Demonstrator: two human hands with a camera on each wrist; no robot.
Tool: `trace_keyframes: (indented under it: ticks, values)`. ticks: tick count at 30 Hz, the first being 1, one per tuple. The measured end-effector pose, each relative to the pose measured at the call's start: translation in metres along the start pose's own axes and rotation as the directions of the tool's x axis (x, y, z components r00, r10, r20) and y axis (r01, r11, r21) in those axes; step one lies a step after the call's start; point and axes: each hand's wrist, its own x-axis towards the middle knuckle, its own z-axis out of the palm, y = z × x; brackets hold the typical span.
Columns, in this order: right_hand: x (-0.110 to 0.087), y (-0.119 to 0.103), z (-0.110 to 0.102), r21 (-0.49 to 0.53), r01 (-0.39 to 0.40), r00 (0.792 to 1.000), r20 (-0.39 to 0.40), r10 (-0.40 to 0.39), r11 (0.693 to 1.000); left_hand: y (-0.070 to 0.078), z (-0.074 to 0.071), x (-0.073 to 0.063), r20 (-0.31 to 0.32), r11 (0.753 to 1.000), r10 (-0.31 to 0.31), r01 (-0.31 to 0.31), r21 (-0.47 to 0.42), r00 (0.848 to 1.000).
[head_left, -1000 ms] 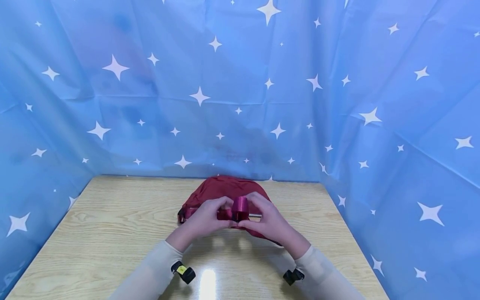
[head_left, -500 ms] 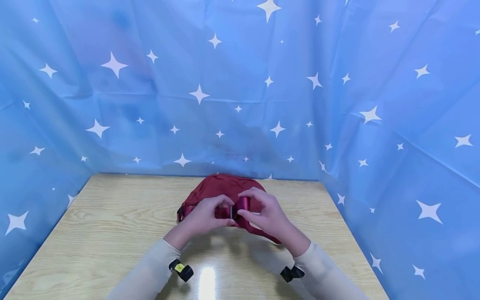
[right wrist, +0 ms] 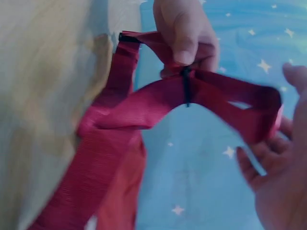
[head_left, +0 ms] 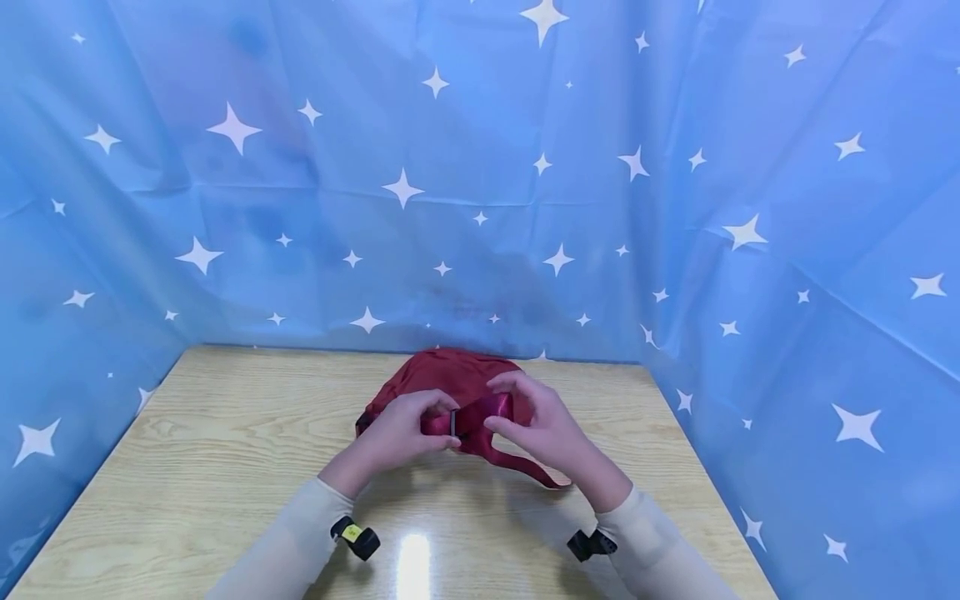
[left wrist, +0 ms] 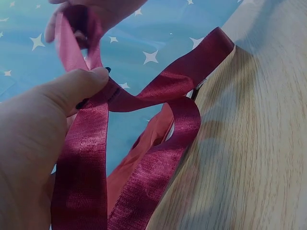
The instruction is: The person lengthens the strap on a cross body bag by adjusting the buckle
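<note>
A dark red fabric bag [head_left: 457,372] lies on the table in front of both hands, with shiny red webbing strap [left wrist: 81,167] running from it. My left hand [head_left: 405,427] pinches the strap at a narrow black slider buckle [right wrist: 186,88], thumb on one side and fingers behind. From the slider a loop of strap [head_left: 497,407] stands out towards my right hand [head_left: 551,425]. In the right wrist view that hand's thumb is spread away from the loop, and its loosely bent fingers lie just behind the loop's end.
Wood-grain table [head_left: 247,467] extends around the bag, with a bright light reflection near its front. A blue curtain with white stars [head_left: 450,167] encloses the back and sides. A loose strap end [head_left: 551,477] trails at the bag's right.
The hands have drawn apart, the left moving slightly left with the slider and the right moving right. The strap loop between them now shows longer, and the trailing strap is more visible.
</note>
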Motion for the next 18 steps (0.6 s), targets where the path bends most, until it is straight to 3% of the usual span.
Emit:
trace_keyframes:
  ticks: [4, 9, 13, 18]
  values:
    - [0.01, -0.01, 0.002, -0.231, -0.02, 0.994, 0.097, 0.044, 0.973, -0.001, 0.001, 0.0, -0.002, 1.0, 0.015, -0.015, 0.016, 1.0]
    - [0.017, -0.015, 0.012, -0.491, 0.064, 0.987, 0.159, 0.017, 0.869, -0.001, 0.001, 0.001, -0.008, 1.0, 0.022, -0.022, 0.009, 1.0]
    - [0.018, -0.017, 0.015, -0.534, 0.094, 0.986, 0.167, -0.003, 0.84, 0.0, 0.002, 0.001, -0.005, 1.0, 0.014, -0.014, 0.006, 1.0]
    - [0.017, -0.016, 0.013, -0.52, 0.118, 0.987, 0.156, -0.041, 0.846, 0.0, 0.0, 0.0, -0.005, 1.0, -0.002, 0.002, -0.002, 1.0]
